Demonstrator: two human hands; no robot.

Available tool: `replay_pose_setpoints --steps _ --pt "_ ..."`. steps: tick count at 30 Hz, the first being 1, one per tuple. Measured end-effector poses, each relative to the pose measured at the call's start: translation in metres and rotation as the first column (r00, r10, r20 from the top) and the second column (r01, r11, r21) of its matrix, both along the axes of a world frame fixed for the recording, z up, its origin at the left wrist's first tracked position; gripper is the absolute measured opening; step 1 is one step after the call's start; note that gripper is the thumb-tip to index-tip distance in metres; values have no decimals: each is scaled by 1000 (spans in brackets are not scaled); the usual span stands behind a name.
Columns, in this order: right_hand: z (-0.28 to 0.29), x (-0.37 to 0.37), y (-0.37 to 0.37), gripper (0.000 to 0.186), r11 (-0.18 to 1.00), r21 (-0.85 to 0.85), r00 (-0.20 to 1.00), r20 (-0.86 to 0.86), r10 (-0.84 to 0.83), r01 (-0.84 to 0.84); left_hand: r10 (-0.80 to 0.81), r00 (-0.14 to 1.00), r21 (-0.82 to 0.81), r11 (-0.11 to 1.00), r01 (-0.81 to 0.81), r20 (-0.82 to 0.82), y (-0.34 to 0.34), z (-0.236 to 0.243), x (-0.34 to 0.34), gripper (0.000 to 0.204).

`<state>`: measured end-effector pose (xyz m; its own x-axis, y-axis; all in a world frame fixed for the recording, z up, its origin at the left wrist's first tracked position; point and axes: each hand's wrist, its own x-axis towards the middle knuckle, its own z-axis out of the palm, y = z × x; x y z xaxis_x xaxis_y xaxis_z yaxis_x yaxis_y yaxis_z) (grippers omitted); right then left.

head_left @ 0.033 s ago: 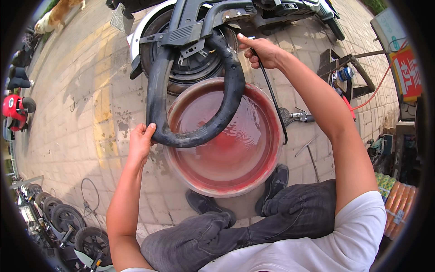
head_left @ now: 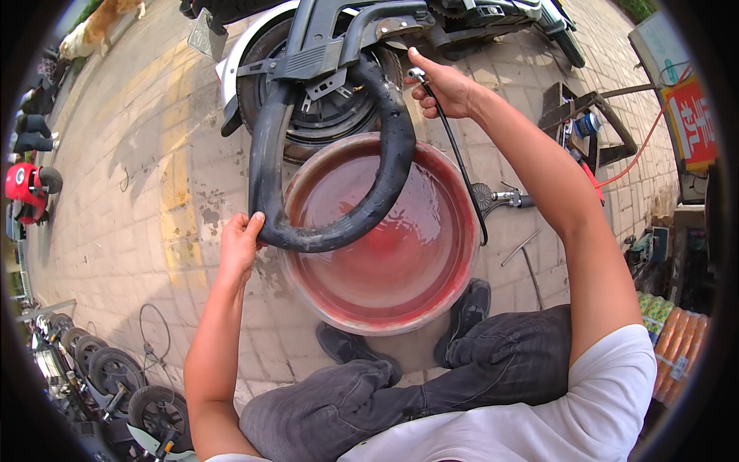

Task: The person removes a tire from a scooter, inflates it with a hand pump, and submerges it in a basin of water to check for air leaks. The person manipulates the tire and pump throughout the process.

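Pinching black inner tube point(head_left: 396, 154) in left hand point(head_left: 241, 240), gripping hose point(head_left: 460, 158) in right hand point(head_left: 450, 91), perhaps risking a wet-rubber slip into basin point(head_left: 392, 321) between them.

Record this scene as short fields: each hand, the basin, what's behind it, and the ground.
Left hand: grips black inner tube at its lower left
Right hand: holds thin black hose, metal fitting uppermost
Basin: red, holds water; tube overlaps it in view
Behind: vehicle wheel
Ground: paving
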<state>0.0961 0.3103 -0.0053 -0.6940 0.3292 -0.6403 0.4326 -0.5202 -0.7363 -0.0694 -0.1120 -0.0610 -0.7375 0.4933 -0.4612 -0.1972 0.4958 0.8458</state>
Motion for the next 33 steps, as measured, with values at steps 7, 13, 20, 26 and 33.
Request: replay_pose_setpoints --steps 7,13,20,26,33 --pt "2 -23 -21 43 993 116 997 -76 -15 24 -82 969 27 997 78 234 17 0 31 26" --pt "1 -22 -17 41 998 33 986 -157 59 -54 0 974 16 1000 -4 226 3 -11 39 29" --pt "-12 -43 -27 45 979 183 986 -126 110 -86 27 991 -19 1000 -25 130 34 -15 17 34" --pt "-17 -63 -47 51 841 518 966 -98 240 -157 11 991 5 1000 -12 136 23 -11 13 32" --pt "-28 -73 -43 59 601 780 954 -19 301 -174 -20 989 3 1000 19 144 36 -12 13 30"
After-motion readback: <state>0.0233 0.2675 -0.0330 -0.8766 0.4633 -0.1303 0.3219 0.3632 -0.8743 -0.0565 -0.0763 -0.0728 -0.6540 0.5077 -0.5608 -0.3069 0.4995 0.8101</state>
